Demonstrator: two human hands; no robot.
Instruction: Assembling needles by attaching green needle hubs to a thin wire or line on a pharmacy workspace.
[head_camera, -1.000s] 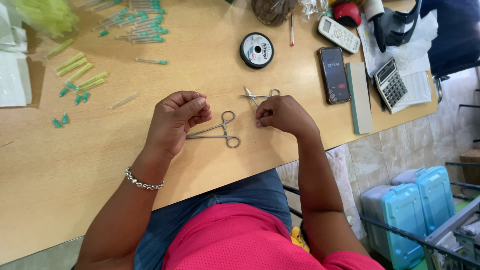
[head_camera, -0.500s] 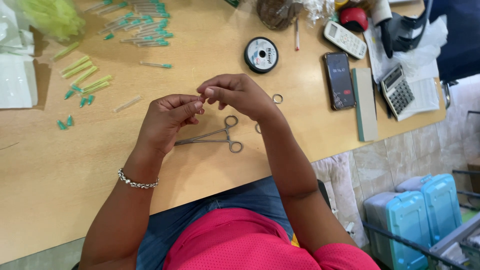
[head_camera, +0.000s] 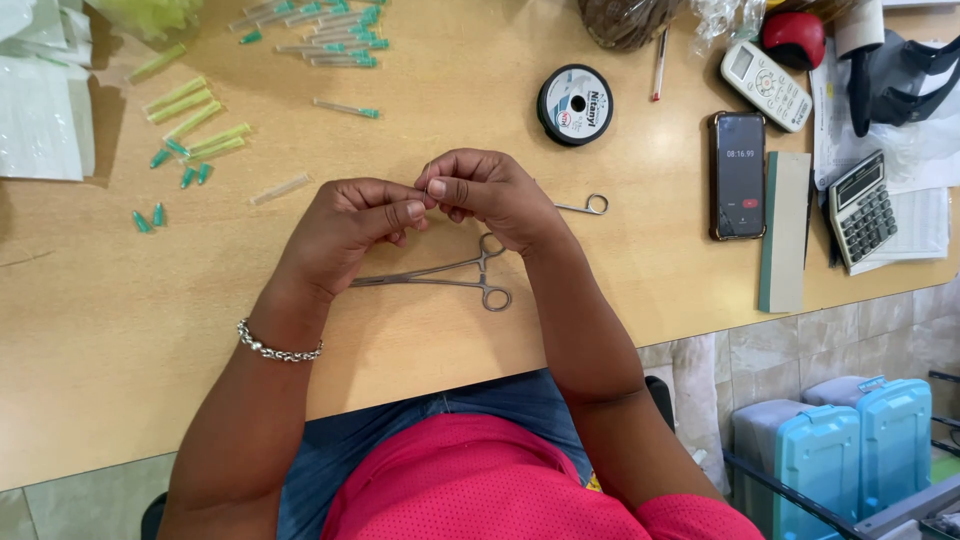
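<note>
Light wooden worktop (head_camera: 120, 330), near edge running diagonally. Centre: steel forceps (head_camera: 440, 280) flat on worktop, ring handles to right; second ring handle (head_camera: 590, 205) showing just right of it. Far centre: black thread spool (head_camera: 574, 104). Far left: scattered green-capped tubes (head_camera: 320, 35), yellow-green sleeves (head_camera: 190, 115), loose green caps (head_camera: 150, 218), white packets (head_camera: 40, 110) at left edge. Right: dark phone (head_camera: 738, 175), green-edged book (head_camera: 785, 230) beside it, grey calculator (head_camera: 862, 210) on papers, white remote (head_camera: 768, 85) farther back.
</note>
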